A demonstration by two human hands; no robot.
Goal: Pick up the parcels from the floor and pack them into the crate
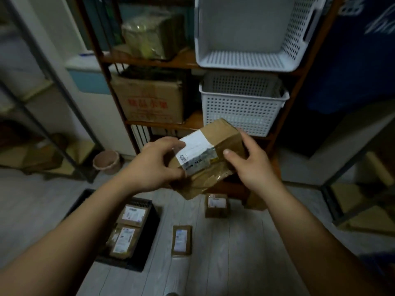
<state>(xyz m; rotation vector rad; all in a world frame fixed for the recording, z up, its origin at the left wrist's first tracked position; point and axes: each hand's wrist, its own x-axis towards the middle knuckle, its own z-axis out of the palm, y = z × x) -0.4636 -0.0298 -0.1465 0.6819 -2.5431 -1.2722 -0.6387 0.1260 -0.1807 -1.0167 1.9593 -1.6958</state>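
Observation:
I hold a brown cardboard parcel (215, 137) with a white shipping label up in front of me, above the floor. My left hand (154, 165) grips its left end, thumb under the label. My right hand (250, 161) grips its right end, thumb on the front face. A loose flap of brown tape hangs below the parcel. A black crate (147, 238) sits on the floor at lower left with two labelled parcels (126, 229) inside. Two more parcels lie on the floor: a flat one (181, 240) and a boxy one (216, 205).
A wooden shelf unit (181, 60) stands ahead with white perforated baskets (243, 103), a cardboard box (149, 99) and a wrapped bundle. A metal rack (42, 86) is at left, another rack at right. A small pink bin (106, 160) stands on the pale plank floor.

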